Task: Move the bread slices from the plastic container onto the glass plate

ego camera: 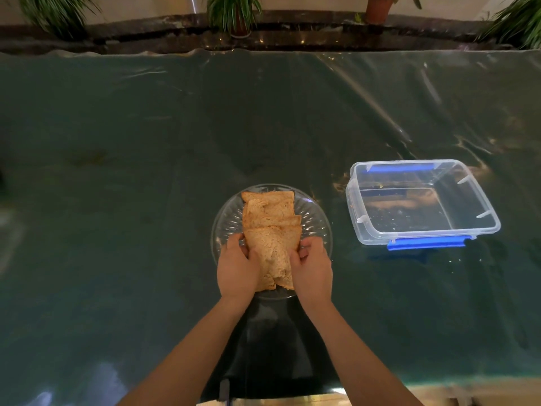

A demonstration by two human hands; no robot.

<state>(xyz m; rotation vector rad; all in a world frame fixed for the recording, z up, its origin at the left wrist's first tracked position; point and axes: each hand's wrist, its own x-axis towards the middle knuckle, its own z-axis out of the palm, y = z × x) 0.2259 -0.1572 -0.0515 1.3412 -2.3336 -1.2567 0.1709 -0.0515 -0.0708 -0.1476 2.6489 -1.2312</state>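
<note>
A round glass plate [314,221] sits at the table's middle front with several brown bread slices [269,210] overlapping on it. The nearest bread slice [273,256] lies over the plate's front half, gripped from both sides. My left hand [237,269] holds its left edge and my right hand [311,269] holds its right edge. To the right stands the clear plastic container [421,200] with blue clips; only crumbs show inside it.
A dark green shiny plastic sheet [146,171] covers the table. Potted plants [234,13] line a dark ledge along the far edge. The table's near edge runs just below my forearms.
</note>
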